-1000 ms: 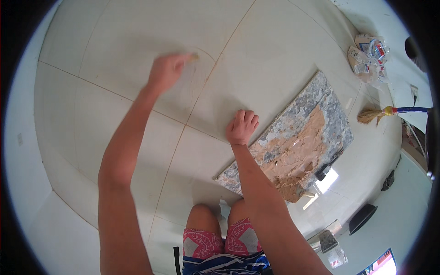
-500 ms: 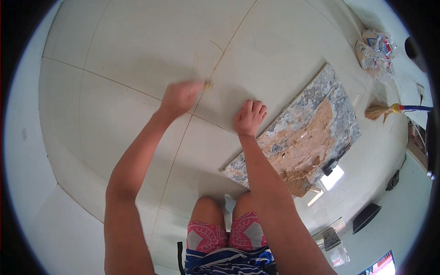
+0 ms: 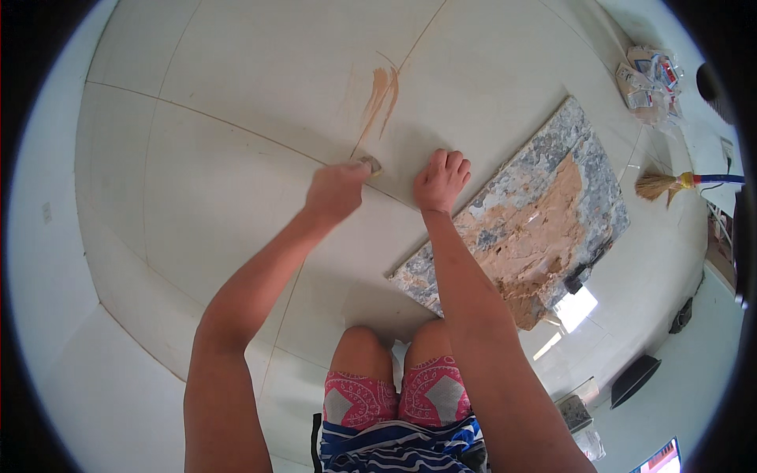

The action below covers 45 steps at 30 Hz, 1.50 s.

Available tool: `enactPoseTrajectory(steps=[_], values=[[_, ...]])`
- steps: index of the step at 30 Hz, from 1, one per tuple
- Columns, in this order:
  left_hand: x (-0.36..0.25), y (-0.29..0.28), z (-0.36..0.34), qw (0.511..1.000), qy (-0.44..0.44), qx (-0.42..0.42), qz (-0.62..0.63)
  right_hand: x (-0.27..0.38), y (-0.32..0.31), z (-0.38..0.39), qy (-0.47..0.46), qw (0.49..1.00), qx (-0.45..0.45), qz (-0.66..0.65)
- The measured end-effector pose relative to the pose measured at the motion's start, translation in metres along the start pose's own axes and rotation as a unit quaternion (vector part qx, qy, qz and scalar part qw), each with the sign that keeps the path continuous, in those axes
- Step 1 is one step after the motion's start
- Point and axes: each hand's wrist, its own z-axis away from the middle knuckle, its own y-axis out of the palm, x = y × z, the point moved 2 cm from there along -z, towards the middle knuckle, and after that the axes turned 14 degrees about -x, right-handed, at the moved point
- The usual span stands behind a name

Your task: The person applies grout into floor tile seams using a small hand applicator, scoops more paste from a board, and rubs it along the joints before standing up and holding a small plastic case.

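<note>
Pink shorts (image 3: 364, 396) with white patterning and grey patches are worn, bordered at their waist by a blue-and-white striped top (image 3: 390, 449).

Left hand (image 3: 335, 193): open floor (image 3: 205, 197) leftward. Right hand (image 3: 441, 183): caked board (image 3: 536, 232) blocks rightward.

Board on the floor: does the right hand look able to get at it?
Probably yes: the right hand is close beside the board, with nothing visible between them.
</note>
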Motion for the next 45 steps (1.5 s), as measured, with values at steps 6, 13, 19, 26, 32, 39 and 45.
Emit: enactPoseTrajectory(steps=[6, 13, 19, 26, 32, 39, 45], values=[[0.025, -0.017, -0.063, 0.993, -0.023, -0.103, -0.049, 0.009, 0.002, -0.002, -0.009, 1.0, -0.018, -0.014], [0.013, -0.009, 0.054, 0.984, 0.101, -0.111, -0.099, 0.009, -0.001, -0.001, -0.005, 1.0, -0.017, -0.022], [0.012, -0.031, 0.001, 0.981, -0.119, 0.047, -0.143, 0.01, -0.001, 0.003, -0.006, 1.0, -0.015, -0.027], [-0.028, 0.009, 0.046, 0.984, -0.093, -0.121, -0.094, 0.003, 0.001, -0.002, -0.018, 0.999, -0.032, -0.025], [0.05, -0.037, -0.045, 0.937, -0.203, -0.274, -0.082, 0.003, -0.004, 0.0, -0.007, 1.0, -0.013, -0.025], [0.064, 0.006, -0.152, 0.976, -0.06, -0.203, -0.051, 0.011, 0.001, 0.001, -0.005, 0.999, -0.016, -0.029], [0.018, 0.02, -0.044, 0.98, 0.062, -0.184, 0.053, 0.005, -0.003, 0.001, 0.007, 1.0, 0.009, -0.028]])
